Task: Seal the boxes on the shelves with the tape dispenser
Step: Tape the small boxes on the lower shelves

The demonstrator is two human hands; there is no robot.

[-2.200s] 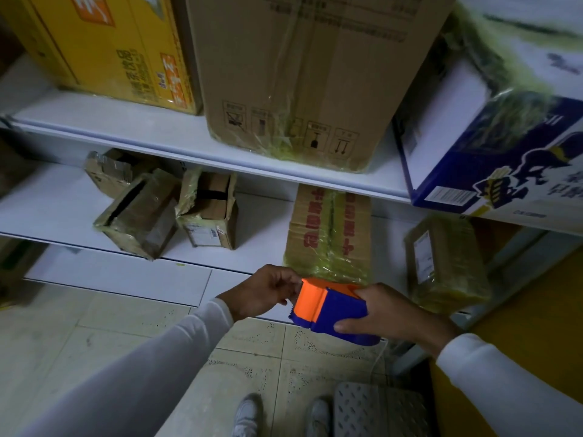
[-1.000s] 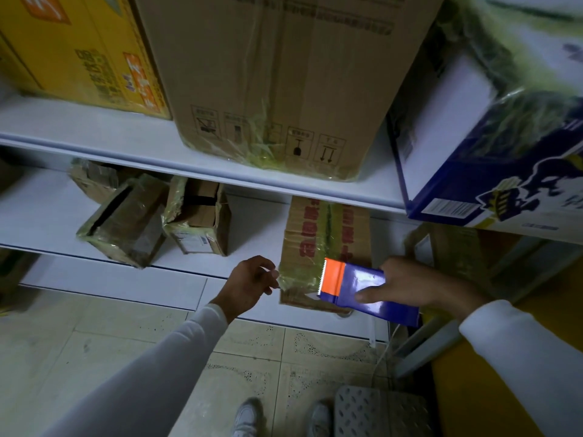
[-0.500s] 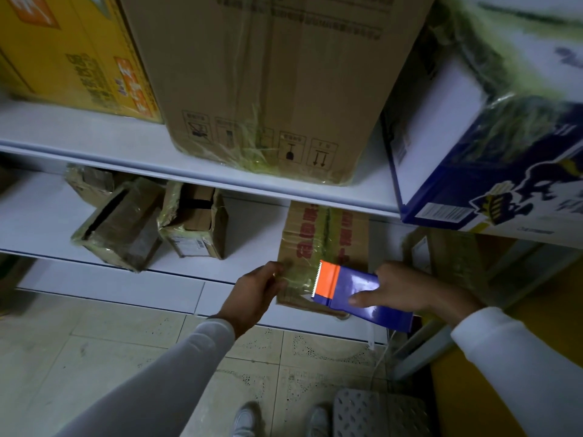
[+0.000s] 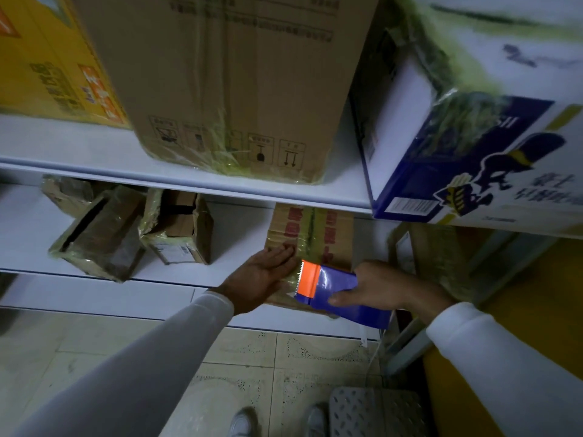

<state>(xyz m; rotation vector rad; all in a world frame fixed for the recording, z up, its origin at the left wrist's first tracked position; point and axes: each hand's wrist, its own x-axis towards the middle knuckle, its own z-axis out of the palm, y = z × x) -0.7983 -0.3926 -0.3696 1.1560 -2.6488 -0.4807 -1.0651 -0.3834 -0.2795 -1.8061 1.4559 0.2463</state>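
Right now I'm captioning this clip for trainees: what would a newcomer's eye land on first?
The orange-and-blue tape dispenser, gripped by the right hand against the red-printed carton on the lower shelf. Beside it, the left hand lies flat on that carton. Above looms a big brown box.

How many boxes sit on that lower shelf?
5: one at back left, two beside it, the red-lettered box under the left hand, one far right. More may be hidden.
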